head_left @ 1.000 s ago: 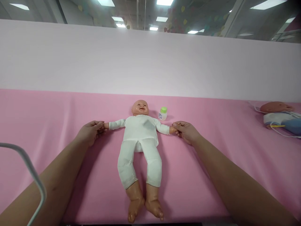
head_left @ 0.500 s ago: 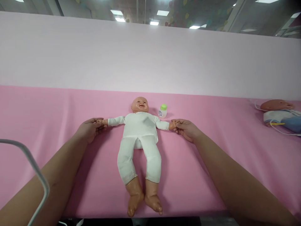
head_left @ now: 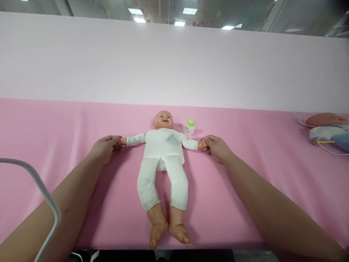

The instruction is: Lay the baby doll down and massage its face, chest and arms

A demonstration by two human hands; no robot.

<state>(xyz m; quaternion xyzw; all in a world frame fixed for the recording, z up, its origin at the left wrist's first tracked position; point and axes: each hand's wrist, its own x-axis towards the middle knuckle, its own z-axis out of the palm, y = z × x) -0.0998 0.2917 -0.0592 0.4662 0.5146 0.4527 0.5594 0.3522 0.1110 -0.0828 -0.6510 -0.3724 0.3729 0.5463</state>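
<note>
A baby doll (head_left: pixel 164 145) with a white cloth body lies on its back, head away from me and bare feet towards me. Its arms are stretched out to both sides. My left hand (head_left: pixel 107 148) is closed around the doll's hand on the left. On the other side, my right hand (head_left: pixel 216 147) pinches the doll's other hand between thumb and fingers. A small clear bottle with a green cap (head_left: pixel 190 127) stands beside the doll's head, just beyond its right-side arm.
Pink sheeting (head_left: pixel 234 218) covers the padded table. At the far right lies a second doll (head_left: pixel 327 127) in blue and white with a thin white cord. A white wall (head_left: pixel 174 65) rises behind, below a glass window. A grey cable (head_left: pixel 46 193) hangs across the lower left.
The view has shifted slightly. My right hand's fingers have curled more closely round the doll's hand; my left keeps its hold, and the doll's arms stay outstretched.
</note>
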